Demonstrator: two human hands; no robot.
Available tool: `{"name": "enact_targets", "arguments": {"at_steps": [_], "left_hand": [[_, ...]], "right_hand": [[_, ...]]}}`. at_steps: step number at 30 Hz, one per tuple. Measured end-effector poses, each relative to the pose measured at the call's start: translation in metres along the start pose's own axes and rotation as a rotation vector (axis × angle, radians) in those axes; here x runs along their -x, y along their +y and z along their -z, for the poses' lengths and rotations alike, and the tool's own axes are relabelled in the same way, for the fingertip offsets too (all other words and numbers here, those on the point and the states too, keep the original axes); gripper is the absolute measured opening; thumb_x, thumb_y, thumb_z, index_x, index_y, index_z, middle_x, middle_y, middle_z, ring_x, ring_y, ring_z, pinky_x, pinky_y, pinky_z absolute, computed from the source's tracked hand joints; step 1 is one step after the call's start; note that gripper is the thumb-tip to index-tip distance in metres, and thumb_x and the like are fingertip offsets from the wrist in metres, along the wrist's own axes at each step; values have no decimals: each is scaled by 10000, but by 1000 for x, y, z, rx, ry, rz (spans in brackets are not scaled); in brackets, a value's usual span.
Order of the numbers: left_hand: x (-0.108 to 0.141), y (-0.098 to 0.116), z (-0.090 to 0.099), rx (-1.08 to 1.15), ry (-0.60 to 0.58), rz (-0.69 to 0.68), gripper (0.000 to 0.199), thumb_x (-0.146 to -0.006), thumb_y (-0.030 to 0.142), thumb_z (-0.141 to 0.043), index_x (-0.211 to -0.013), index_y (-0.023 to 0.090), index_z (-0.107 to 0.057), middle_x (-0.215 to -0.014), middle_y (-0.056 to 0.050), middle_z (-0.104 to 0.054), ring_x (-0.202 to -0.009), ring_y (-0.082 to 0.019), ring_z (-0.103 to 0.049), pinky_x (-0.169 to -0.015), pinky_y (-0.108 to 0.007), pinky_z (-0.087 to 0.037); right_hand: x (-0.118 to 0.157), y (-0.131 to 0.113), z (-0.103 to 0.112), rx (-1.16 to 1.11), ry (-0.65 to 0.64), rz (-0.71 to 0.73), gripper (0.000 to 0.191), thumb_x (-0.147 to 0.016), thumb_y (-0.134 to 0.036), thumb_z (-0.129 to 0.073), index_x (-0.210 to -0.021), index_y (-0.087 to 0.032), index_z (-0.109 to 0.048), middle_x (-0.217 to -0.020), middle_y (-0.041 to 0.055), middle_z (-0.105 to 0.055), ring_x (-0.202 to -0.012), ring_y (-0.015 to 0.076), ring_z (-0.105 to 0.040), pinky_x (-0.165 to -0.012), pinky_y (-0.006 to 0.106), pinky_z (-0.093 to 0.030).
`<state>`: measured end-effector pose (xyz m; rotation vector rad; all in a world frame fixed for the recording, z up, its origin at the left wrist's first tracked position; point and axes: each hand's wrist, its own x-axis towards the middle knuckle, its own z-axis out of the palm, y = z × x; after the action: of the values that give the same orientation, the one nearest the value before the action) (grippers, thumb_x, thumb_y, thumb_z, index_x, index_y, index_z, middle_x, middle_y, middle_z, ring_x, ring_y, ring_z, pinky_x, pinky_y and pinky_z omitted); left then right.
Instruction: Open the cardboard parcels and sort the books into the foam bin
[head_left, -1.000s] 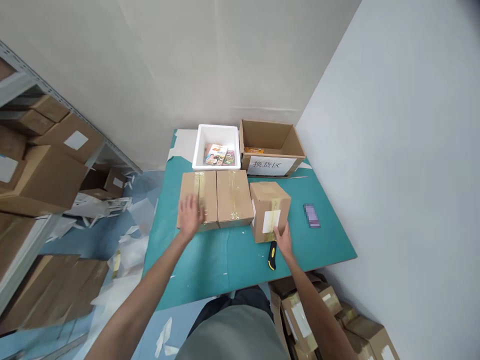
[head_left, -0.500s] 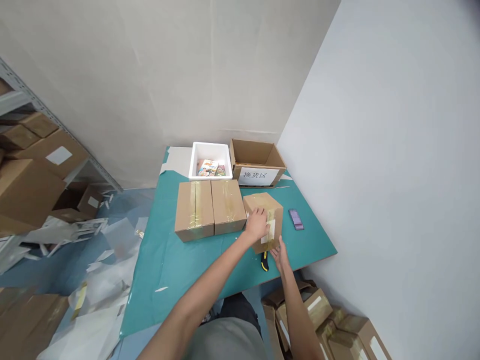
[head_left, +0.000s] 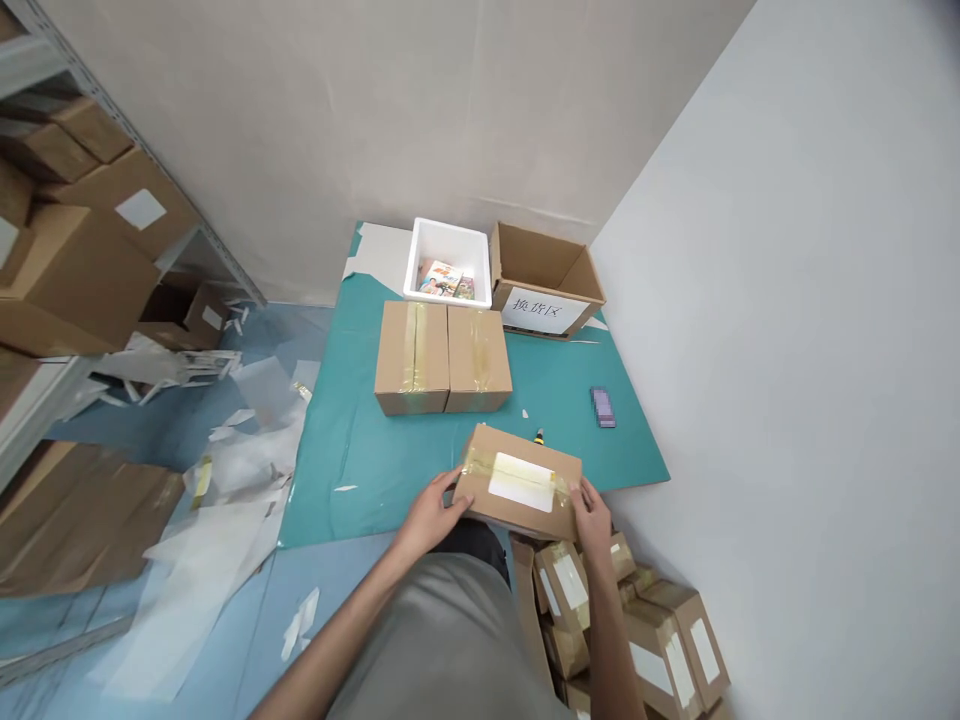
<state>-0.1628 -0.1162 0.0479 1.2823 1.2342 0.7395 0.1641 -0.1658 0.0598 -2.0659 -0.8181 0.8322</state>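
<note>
A white, smooth-walled tub (head_left: 486, 262) holds colourful booklets (head_left: 442, 279); beside it stands an open cardboard bin (head_left: 547, 318) with a paper sign. Both hands, left (head_left: 433, 512) and right (head_left: 593, 515), grip opposite ends of a taped, labelled carton (head_left: 517, 482) at the near edge of the green table (head_left: 390, 455). Two taped rectangular boxes (head_left: 431, 350) sit side by side behind it.

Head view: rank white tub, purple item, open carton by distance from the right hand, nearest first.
From the right hand:
1. Purple item, on the table's right side
2. Open carton, back right
3. White tub, at the back, left of the carton
</note>
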Motion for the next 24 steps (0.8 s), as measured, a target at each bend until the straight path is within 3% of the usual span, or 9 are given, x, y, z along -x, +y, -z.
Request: {"name": "enact_targets", "arguments": {"at_steps": [5, 11, 15, 18, 21, 24], "left_hand": [[25, -53, 41, 17, 179, 179, 597, -793, 418, -746, -1344, 188, -726, -1466, -137, -693, -1306, -350, -699, -1182, -475, -528], [47, -88, 57, 101, 250, 296, 700, -783, 318, -724, -1458, 158, -631, -1534, -148, -645, -1397, -353, -642, -1198, -467, -512], [62, -113, 65, 254, 272, 393, 797, -791, 209, -613, -1575, 104, -514, -1666, -186, -496, -1452, -349, -598, -1206, -479, -504], [67, -130, 67, 230, 299, 492, 861, -770, 132, -576, -1622, 102, -461, -1711, -194, -421, -1463, -353, -588, -1207, -477, -504], [64, -141, 63, 130, 288, 555, 903, -720, 73, -591, -1615, 117, -489, -1698, -191, -444, -1458, -366, -590, -1210, -477, -500], [59, -146, 53, 118, 235, 539, 935, -684, 41, -613, -1606, 169, -521, -1650, -140, -530, -1454, -351, -594, -1205, -480, -510]], "right_hand": [[5, -9, -74, -60, -271, 54, 811, -790, -732, -730, -1383, -179, -718, -1493, 138, -686, -1462, 414, -580, -1195, 521, -530], [4, -1, -125, -141, -395, 69, 944, -736, -727, -811, -1481, -176, -627, -1579, 158, -610, -1506, 369, -545, -1268, 509, -454], [-6, 18, -131, -216, -352, 14, 922, -843, -762, -666, -1523, -146, -577, -1568, 189, -615, -1485, 339, -573, -1249, 495, -471], [-12, 40, -124, -192, -359, -47, 812, -913, -690, -568, -1516, -147, -578, -1536, 195, -643, -1442, 322, -615, -1209, 505, -502], [-7, 59, -120, -93, -430, -75, 721, -824, -544, -691, -1441, -175, -651, -1525, 168, -659, -1441, 314, -609, -1228, 483, -471], [7, 68, -125, -33, -508, -3, 653, -782, -435, -705, -1389, -196, -688, -1508, 117, -681, -1439, 303, -593, -1247, 470, -440]]}}
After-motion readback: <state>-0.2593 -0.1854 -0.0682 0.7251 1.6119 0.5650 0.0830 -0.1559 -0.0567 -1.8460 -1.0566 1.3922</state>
